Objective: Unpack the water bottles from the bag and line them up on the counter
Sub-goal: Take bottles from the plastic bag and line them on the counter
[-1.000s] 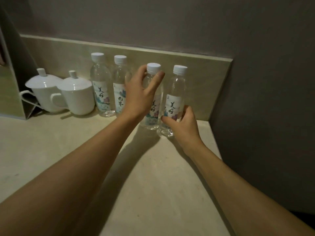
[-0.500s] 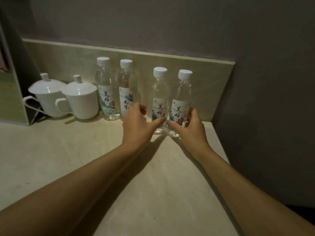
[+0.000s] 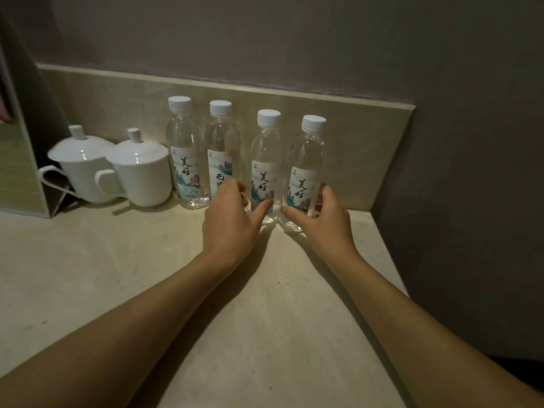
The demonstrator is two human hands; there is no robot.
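Observation:
Several clear water bottles with white caps and printed labels stand upright in a row against the backsplash. The leftmost bottle (image 3: 186, 160) and the second bottle (image 3: 221, 148) stand close together and untouched. My left hand (image 3: 232, 222) is at the base of the third bottle (image 3: 266, 160), thumb on its front and fingers curled at its left side. My right hand (image 3: 325, 223) cups the base of the rightmost bottle (image 3: 307, 163), thumb in front and fingers on its right side. The paper bag (image 3: 20, 172) stands at the far left edge, only partly in view.
Two white lidded cups (image 3: 85, 169) (image 3: 141, 175) sit left of the bottles, beside the bag. The beige counter (image 3: 147, 275) ends at a dark wall (image 3: 471, 201) on the right. A low backsplash (image 3: 353, 128) runs behind the row.
My left hand came down from the third bottle's neck to its base. My right hand stayed low on the rightmost bottle. The two right bottles now stand slightly further back.

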